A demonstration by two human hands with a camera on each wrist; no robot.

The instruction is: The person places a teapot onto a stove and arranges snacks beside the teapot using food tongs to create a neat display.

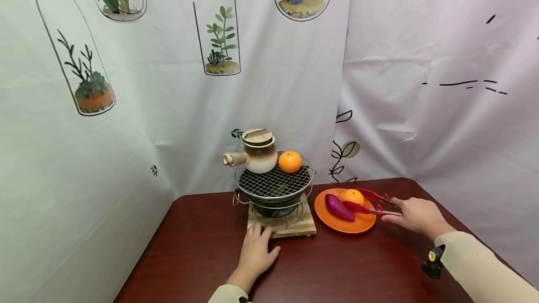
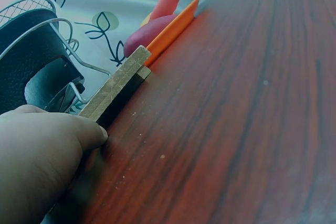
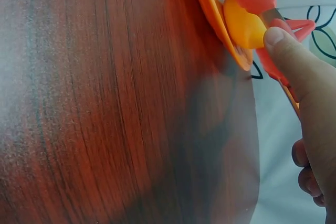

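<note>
My right hand [image 1: 421,216] grips a pair of tongs [image 1: 357,207] with red tips. The tips stand on either side of an orange [image 1: 353,196] on an orange plate [image 1: 334,225]. Beside that fruit lies a purple sweet potato [image 1: 338,208], partly overlapped by the near tip. In the right wrist view, the thumb [image 3: 281,43] presses along the tongs, close to the fruit [image 3: 241,22]. My left hand [image 1: 256,252] rests with relaxed fingers at the front edge of a wooden board [image 1: 290,230]; its thumb [image 2: 92,132] lies beside that edge in the left wrist view.
On the board stands a small black grill [image 1: 273,186] with a wire rack. A lidded clay pot [image 1: 261,158] with a side handle and another orange [image 1: 290,162] sit on the rack. Patterned white curtains [image 1: 269,97] hang behind the dark red table [image 1: 202,247].
</note>
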